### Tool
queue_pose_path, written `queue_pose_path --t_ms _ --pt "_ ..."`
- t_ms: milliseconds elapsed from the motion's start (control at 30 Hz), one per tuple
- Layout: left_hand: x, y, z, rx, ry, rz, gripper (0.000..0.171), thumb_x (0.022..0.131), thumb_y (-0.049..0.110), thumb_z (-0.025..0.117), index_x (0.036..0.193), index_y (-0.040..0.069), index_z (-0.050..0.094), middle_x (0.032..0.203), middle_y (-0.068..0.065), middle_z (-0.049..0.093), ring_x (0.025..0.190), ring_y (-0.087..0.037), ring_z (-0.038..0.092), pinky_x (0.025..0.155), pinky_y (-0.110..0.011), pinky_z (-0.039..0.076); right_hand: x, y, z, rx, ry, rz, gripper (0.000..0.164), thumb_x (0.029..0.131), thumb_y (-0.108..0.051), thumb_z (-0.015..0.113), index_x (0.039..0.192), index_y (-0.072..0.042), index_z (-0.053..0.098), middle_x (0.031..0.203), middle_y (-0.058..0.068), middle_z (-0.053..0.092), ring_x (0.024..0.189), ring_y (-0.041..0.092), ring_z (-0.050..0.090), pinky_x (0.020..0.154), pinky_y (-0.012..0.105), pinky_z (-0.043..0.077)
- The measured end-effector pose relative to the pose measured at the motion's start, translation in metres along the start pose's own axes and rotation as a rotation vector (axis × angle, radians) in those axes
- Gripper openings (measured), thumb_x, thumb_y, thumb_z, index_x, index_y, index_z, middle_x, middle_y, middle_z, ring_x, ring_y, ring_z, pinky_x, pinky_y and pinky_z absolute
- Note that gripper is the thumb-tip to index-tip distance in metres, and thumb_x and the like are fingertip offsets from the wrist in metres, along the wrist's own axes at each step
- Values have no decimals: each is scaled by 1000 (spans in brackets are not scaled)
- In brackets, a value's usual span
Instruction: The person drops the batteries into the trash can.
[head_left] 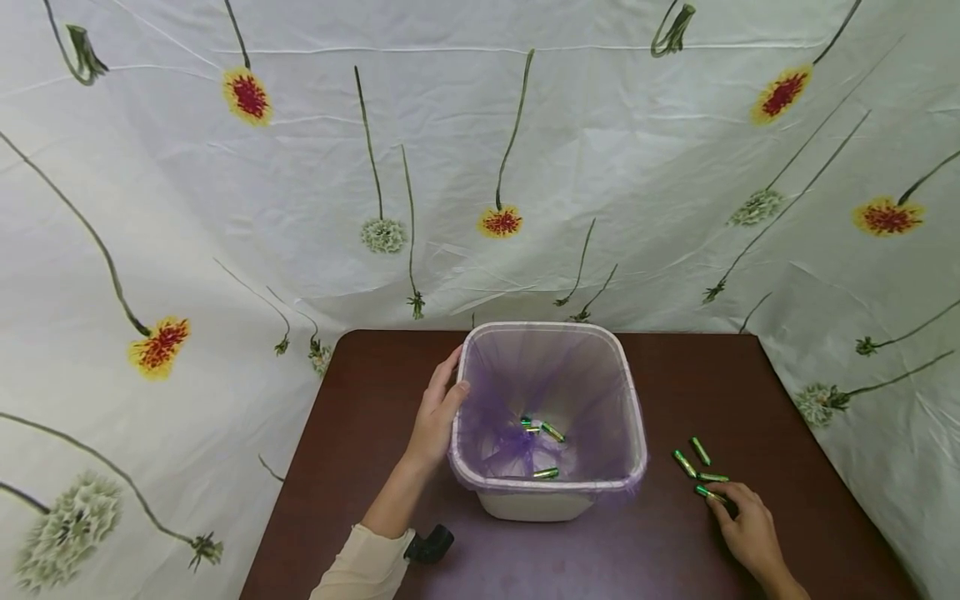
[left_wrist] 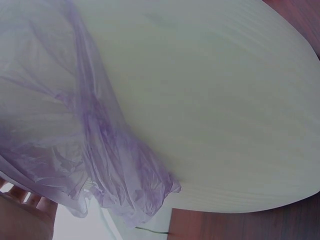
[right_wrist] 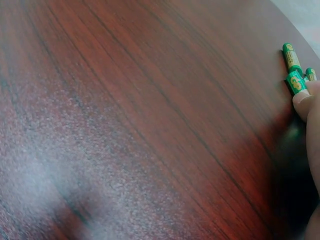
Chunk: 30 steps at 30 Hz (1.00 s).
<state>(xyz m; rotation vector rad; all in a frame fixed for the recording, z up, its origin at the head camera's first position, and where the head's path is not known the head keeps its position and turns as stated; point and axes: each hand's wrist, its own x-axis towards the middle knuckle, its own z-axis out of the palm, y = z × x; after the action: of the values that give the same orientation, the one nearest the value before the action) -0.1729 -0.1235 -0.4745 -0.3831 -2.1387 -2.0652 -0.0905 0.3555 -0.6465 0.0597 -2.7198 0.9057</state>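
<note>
A white plastic bin with a thin purple bag lining it and folded over its rim stands on the table. My left hand rests against the bin's left side, fingers along the outside and thumb at the rim. In the left wrist view, the fingers show beside the hanging bag edge. Several green-and-gold batteries lie on the bin's floor. To the right, my right hand pinches a battery between thumb and fingers, low over the table. Three other batteries lie just beyond it.
The dark brown wooden table runs to a back edge just behind the bin. A white flower-printed cloth hangs behind and at both sides. A black band circles the left wrist.
</note>
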Motion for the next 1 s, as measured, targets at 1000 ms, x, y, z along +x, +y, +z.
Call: queue_pose_path --t_ms 1000 --pt "1 -1 1 11 13 -6 57 105 12 48 160 8 38 157 -12 41 142 -28 35 113 -55 28 29 -29 -12 46 45 -92 24 88 7 76 109 -6 75 104 5 66 84 7 56 61 27 45"
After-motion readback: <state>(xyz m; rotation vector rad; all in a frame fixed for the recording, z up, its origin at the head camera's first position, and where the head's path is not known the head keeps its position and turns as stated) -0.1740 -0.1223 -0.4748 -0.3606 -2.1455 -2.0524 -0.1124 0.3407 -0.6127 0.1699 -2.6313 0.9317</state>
